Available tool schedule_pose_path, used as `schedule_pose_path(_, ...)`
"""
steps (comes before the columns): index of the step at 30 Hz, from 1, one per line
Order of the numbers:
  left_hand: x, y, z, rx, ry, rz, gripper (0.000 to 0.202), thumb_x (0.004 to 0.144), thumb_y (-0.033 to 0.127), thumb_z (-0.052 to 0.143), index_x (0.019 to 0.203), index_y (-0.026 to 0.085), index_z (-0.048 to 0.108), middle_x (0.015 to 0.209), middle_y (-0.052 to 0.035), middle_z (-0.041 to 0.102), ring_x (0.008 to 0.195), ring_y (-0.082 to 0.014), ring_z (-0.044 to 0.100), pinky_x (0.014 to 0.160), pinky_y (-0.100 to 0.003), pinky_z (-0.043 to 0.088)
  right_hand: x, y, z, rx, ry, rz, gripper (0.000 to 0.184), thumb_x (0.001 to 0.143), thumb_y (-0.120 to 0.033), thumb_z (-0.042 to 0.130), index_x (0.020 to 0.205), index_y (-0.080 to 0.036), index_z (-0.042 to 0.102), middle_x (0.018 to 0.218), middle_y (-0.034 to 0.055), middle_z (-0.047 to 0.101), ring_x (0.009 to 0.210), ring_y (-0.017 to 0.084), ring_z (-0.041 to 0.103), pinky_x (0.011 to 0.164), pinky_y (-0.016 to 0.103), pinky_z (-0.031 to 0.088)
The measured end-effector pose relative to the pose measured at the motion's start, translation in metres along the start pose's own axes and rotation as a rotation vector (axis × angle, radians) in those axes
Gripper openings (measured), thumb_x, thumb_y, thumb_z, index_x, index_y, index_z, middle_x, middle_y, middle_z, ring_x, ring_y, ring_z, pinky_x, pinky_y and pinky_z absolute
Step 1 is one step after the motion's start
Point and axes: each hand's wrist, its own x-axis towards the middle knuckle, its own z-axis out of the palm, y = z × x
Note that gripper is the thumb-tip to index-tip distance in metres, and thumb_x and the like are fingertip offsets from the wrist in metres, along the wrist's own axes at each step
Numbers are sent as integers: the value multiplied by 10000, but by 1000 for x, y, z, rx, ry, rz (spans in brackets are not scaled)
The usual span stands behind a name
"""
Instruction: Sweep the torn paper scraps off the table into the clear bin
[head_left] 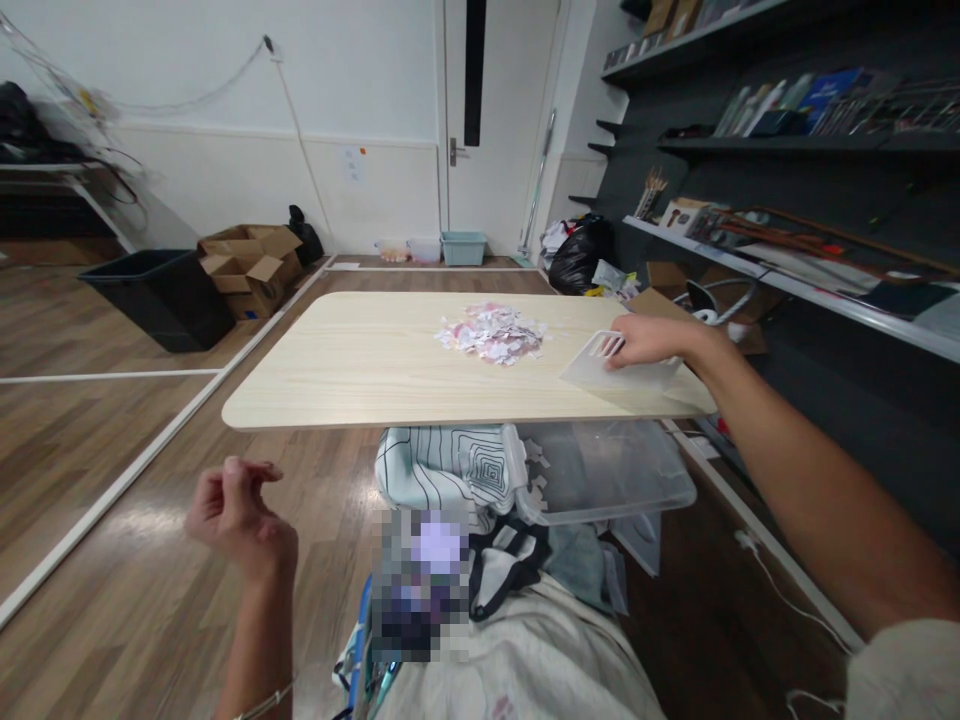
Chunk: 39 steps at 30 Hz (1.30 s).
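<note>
While the surface [337, 370] holds more scraps [495, 338] than the box [615, 475], my right fingers [634, 338] grip a card [589, 365], left fingers [234, 475] curled.

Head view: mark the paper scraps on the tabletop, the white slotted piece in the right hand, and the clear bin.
Paper scraps [495, 337], head view, middle of the pile
White slotted piece [616, 377], head view, flat face
Clear bin [615, 508], head view, near rim
</note>
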Motion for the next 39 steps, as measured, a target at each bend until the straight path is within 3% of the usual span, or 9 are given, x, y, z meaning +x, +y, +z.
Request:
schedule_pose_path(1, 9, 10, 8, -23, 61, 3, 387, 1030, 572, 682, 810, 291, 532, 749, 23, 564, 697, -193, 569, 732, -361, 566, 2, 1, 2, -20, 27, -3, 134, 851, -327, 881, 817, -199, 859, 919, 117, 903, 955, 324, 849, 774, 328, 558)
schedule_pose_path(2, 17, 19, 17, 3, 22, 11, 335, 1003, 517, 703, 801, 280, 579, 739, 19, 612, 710, -197, 597, 765, -367, 593, 4, 2, 3, -42, 58, 3, 147, 867, -333, 884, 829, -191, 867, 930, 131, 908, 958, 325, 848, 771, 327, 553)
schedule_pose_path(6, 52, 39, 53, 171, -267, 40, 335, 1016, 521, 711, 814, 253, 711, 810, -40, 761, 828, -242, 734, 836, -383, 648, 15, 10, 7, -91, 131, 60, 123, 935, -256, 843, 895, -152, 897, 991, 161, 920, 943, 307, 847, 794, 322, 542)
schedule_pose_path(11, 90, 25, 95, 448, -622, 77, 263, 1031, 480, 652, 1014, 242, 762, 1220, -169, 865, 1182, -355, 820, 1126, -528, 661, 38, 30, 5, -71, 189, 147, 192, 985, -295, 845, 1033, -133, 937, 1039, 183, 921, 1039, 341, 861, 833, 327, 564)
schedule_pose_path(16, 110, 11, 122, 763, -941, 256, 389, 1056, 487, 590, 1242, 211, 793, 1554, -244, 802, 1499, -436, 709, 1337, -610, 541, 75, 45, 1, 6, 338, 318, 463, 1053, -415, 819, 1319, -49, 916, 1319, 291, 907, 1235, 390, 847, 907, 344, 573)
schedule_pose_path(20, 111, 11, 133, 844, -963, 275, 528, 1123, 532, 542, 1448, 191, 782, 1739, -249, 720, 1637, -446, 624, 1392, -650, 481, 102, 40, -3, 19, 326, 308, 519, 1109, -416, 733, 1439, -43, 879, 1424, 318, 877, 1340, 392, 823, 995, 347, 583)
schedule_pose_path(23, 106, 14, 134, 890, -939, 263, 588, 1183, 554, 473, 1581, 215, 744, 1838, -220, 657, 1718, -434, 568, 1427, -665, 425, 116, 33, -4, 15, 315, 283, 519, 1074, -443, 800, 1427, -74, 889, 1437, 324, 867, 1355, 403, 810, 1028, 357, 587)
schedule_pose_path(30, 102, 18, 130, 907, -957, 284, 606, 1224, 529, 417, 1640, 220, 730, 1852, -197, 660, 1745, -415, 565, 1440, -653, 421, 129, 37, 3, -96, 225, 166, 477, 999, -391, 892, 1288, -13, 916, 1378, 374, 858, 1364, 442, 806, 1044, 396, 592)
schedule_pose_path(39, 103, 24, 131, 1020, -972, 267, 687, 1206, 557, 367, 1732, 252, 686, 1925, -148, 598, 1791, -379, 535, 1472, -587, 432, 104, 57, 4, -252, 128, 15, 158, 939, -284, 835, 909, -153, 919, 939, 182, 884, 1006, 372, 846, 859, 374, 554)
